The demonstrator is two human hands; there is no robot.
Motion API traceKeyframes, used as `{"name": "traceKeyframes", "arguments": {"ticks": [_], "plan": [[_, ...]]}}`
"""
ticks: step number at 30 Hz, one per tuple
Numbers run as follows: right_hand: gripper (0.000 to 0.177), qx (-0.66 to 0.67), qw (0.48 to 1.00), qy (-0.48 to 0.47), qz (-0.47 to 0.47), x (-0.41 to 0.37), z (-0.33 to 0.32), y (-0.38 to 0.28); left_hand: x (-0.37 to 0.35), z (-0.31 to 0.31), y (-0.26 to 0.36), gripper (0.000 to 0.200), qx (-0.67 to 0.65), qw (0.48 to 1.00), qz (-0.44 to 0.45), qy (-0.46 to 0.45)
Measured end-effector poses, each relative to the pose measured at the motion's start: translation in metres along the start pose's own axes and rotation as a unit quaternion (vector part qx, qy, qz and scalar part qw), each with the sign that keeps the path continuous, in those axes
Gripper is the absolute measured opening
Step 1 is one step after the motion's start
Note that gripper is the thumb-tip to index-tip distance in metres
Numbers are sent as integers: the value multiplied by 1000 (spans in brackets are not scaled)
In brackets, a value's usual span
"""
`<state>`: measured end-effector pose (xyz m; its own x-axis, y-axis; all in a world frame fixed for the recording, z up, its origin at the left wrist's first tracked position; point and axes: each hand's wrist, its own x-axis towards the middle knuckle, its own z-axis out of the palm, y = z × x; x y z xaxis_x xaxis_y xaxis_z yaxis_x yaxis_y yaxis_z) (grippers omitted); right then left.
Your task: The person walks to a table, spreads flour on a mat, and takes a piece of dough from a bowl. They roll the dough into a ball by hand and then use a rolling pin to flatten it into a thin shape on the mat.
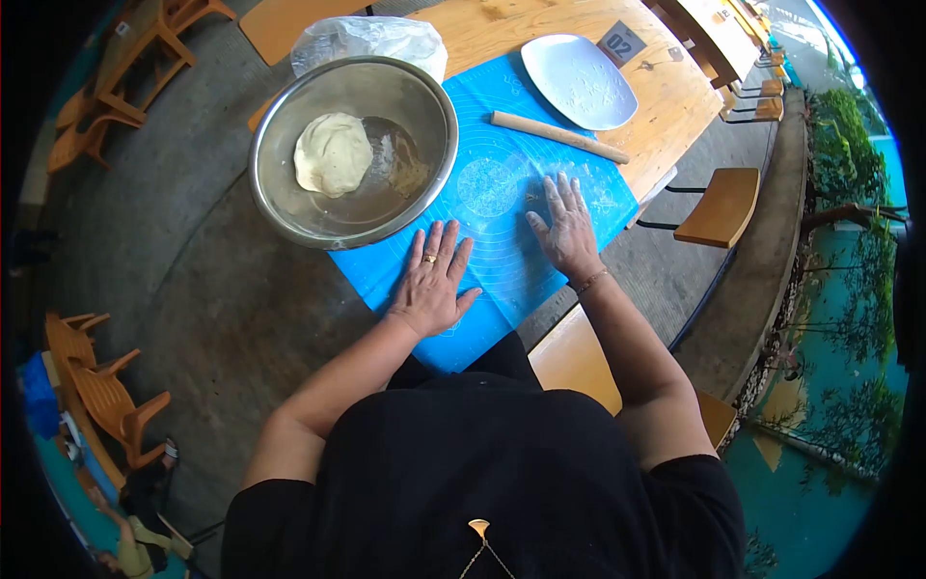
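My left hand [436, 280] lies flat on the blue mat [502, 275] near its left edge, fingers spread, with a ring on one finger. My right hand [564, 229], dusted with flour, rests on the mat's right part, fingers apart and holding nothing. Between and beyond the hands is a round patch of flour [487, 187]. A metal bowl [275, 214] stands at the mat's left side with a lump of pale dough [333, 154] in it. Beyond my right hand lies a wooden rolling pin [559, 136], and behind it a white plate [579, 82] bears some flour.
A clear plastic bag [371, 41] sits behind the bowl on the wooden table [482, 21]. A card marked 02 [620, 43] is by the plate. Chairs [719, 207] stand around, and another person [140, 545] is at the lower left.
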<state>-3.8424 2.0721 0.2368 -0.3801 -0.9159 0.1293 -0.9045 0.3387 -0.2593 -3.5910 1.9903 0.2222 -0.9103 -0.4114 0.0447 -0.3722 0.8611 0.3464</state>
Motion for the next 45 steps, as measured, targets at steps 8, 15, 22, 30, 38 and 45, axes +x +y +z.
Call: {"name": "traceKeyframes", "arguments": {"ticks": [8, 15, 22, 30, 38, 45], "plan": [[77, -38, 974, -86, -205, 45, 11, 14, 1, -7, 2, 74, -12, 999, -30, -20], [83, 23, 937, -134, -321, 53, 13, 33, -2, -7, 11, 73, -10, 991, -130, 11], [80, 32, 922, -167, -348, 55, 10, 38, -4, -2, 20, 79, 50, 980, -194, 1], [78, 23, 911, -176, -371, 54, 9, 38, -16, 5, 24, 84, 59, 977, -204, -5], [79, -16, 916, -149, -372, 52, 12, 37, -24, 10, 30, 87, 93, 973, -212, 18], [79, -63, 914, -126, -380, 48, 14, 37, -27, 16, 30, 95, 99, 974, -201, 45]]}}
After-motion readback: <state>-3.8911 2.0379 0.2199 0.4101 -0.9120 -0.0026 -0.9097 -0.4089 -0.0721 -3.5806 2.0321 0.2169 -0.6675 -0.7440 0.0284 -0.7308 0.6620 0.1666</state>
